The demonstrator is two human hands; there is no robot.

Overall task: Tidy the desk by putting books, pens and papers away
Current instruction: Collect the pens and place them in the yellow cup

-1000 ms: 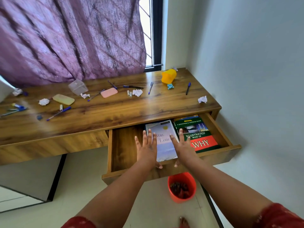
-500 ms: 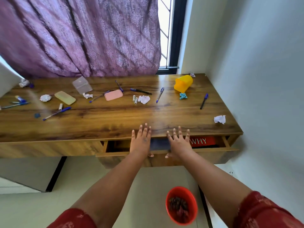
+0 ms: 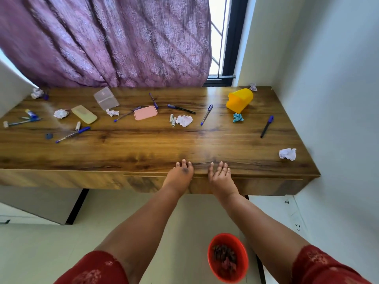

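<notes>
- Head view, hands: your left hand (image 3: pixel 179 174) and right hand (image 3: pixel 219 175) lie flat and empty, fingers spread, palms against the drawer front (image 3: pixel 266 184) with fingertips over the edge of the desk (image 3: pixel 143 146). Nothing is clamped in either.
- Head view, drawer: it sits flush with the desk front; no books visible anywhere, so judge that part done.
- Head view, pens: all are beyond your fingertips. One blue pen (image 3: pixel 206 115) lies ahead of your right hand, a dark pen (image 3: pixel 266 126) far to its right, another blue pen (image 3: pixel 73 134) far left of your left hand.
- Head view, papers: a crumpled paper (image 3: pixel 287 154) rests right of your right hand near the desk edge; a second paper ball (image 3: pixel 184 120) lies ahead of your left hand.
- Judgement: pens and papers remain; task roughly one third along.
</notes>
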